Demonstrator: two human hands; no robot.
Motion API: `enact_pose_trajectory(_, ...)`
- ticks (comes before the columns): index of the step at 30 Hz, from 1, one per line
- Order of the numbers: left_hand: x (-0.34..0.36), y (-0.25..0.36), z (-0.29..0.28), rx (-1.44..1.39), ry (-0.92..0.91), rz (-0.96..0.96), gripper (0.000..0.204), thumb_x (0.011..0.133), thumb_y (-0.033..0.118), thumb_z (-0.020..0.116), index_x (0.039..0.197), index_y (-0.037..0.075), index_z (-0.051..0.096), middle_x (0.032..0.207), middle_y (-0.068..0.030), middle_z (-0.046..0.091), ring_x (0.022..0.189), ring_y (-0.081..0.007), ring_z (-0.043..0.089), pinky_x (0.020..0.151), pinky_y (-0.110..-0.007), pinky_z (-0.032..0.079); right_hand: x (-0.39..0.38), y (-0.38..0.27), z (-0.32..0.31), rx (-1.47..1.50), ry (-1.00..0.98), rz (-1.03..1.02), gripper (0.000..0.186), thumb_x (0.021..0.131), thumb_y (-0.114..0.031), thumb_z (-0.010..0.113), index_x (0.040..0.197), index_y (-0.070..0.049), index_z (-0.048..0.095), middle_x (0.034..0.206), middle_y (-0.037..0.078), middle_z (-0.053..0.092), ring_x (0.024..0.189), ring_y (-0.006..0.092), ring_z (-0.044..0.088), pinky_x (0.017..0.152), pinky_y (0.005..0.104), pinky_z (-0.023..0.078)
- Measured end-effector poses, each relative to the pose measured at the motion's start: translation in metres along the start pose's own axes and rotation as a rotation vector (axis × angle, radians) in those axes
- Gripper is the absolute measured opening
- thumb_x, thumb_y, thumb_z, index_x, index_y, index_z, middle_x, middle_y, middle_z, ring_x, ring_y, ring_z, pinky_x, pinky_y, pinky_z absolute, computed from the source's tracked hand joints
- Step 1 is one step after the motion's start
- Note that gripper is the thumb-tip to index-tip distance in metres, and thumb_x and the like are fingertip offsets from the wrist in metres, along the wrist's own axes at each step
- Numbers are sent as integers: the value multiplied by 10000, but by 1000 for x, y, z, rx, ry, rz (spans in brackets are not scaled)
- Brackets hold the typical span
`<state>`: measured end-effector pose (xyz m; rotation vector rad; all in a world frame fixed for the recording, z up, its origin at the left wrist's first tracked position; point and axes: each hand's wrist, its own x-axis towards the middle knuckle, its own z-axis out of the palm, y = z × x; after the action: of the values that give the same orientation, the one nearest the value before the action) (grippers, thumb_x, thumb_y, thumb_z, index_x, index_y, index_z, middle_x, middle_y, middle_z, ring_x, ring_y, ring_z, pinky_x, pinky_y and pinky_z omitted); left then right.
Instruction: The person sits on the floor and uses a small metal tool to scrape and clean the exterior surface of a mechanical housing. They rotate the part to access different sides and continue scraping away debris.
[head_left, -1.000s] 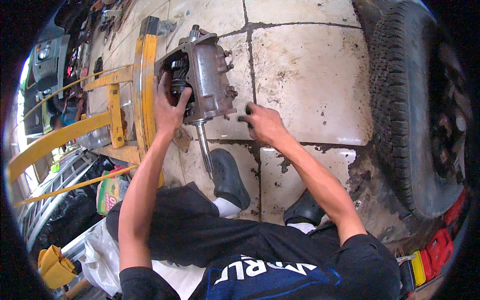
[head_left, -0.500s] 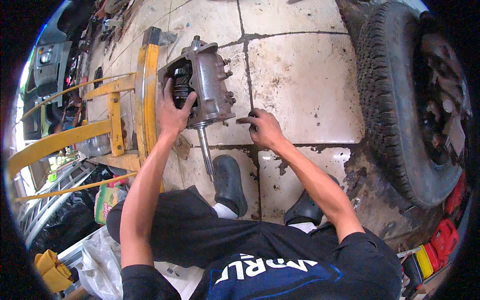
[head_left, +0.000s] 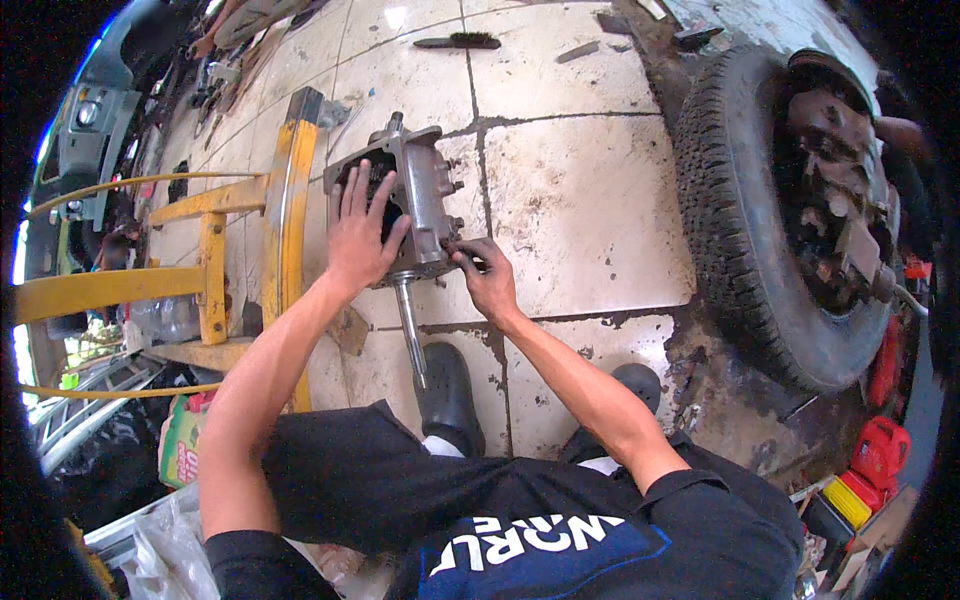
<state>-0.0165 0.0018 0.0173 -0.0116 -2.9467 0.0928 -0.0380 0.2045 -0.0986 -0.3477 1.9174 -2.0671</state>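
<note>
A grey metal gearbox housing sits on the tiled floor, its open side facing left. From its near end a long output shaft sticks out towards my shoe. My left hand lies over the opening with its fingers spread, and it hides most of the gears inside. At the near right corner of the housing, my right hand is closed in a pinch, fingertips against the casing. Whatever is between those fingertips is too small to make out.
A yellow metal stand is close on the left. To the right stands a large tyre on its hub. A brush and a flat strip lie on the far floor. A red case is at the lower right.
My right hand has moved left from beside the housing to its near corner. My left hand's fingers have spread out across the opening. The view has shifted, bringing the brush in.
</note>
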Motion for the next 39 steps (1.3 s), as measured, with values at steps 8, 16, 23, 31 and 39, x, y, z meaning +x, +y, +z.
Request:
enact_pose_trajectory(8, 16, -3, -11, 30, -146, 269, 606, 1006, 405, 520, 1522, 110, 399, 1582, -215, 338, 1473, -362, 314, 1207, -553, 194, -2, 8, 8, -78, 39, -115, 163, 960, -84, 678, 1102, -5, 694, 1041, 113, 686, 944, 188, 663, 837, 308, 529)
enact_pose_trajectory(16, 32, -24, -8, -114, -123, 331, 750, 926, 478, 610, 1536, 119, 362, 1581, -212, 336, 1482, -363, 292, 1218, -574, 168, -3, 9, 12, -180, 109, -77, 160, 941, -121, 717, 1065, -18, 713, 958, 85, 707, 847, 149, 661, 763, 294, 527)
enact_pose_trajectory(23, 70, -41, 14, -229, 34, 233, 874, 892, 689, 563, 1524, 108, 396, 1557, -206, 383, 1461, -355, 336, 1217, -579, 133, -3, -10, 11, -210, 106, 0, 219, 950, -204, 709, 1089, -36, 729, 1016, 115, 716, 916, 223, 678, 834, 350, 524)
enact_pose_trajectory(31, 96, -43, 29, -273, -186, 34, 962, 841, 800, 513, 1518, 122, 423, 1529, -215, 431, 1447, -406, 349, 1191, -612, 198, 10, -15, 13, -274, 39, -94, 233, 952, -213, 696, 1122, -57, 732, 1051, 129, 711, 959, 274, 679, 854, 362, 520)
enact_pose_trajectory(39, 108, -43, 20, -325, -292, -7, 911, 867, 744, 547, 1481, 77, 463, 1333, -245, 600, 1267, -409, 553, 1092, -516, 411, 5, -26, 15, -373, 32, -85, 248, 941, -154, 693, 1170, -66, 728, 1086, 114, 717, 995, 243, 677, 890, 346, 509)
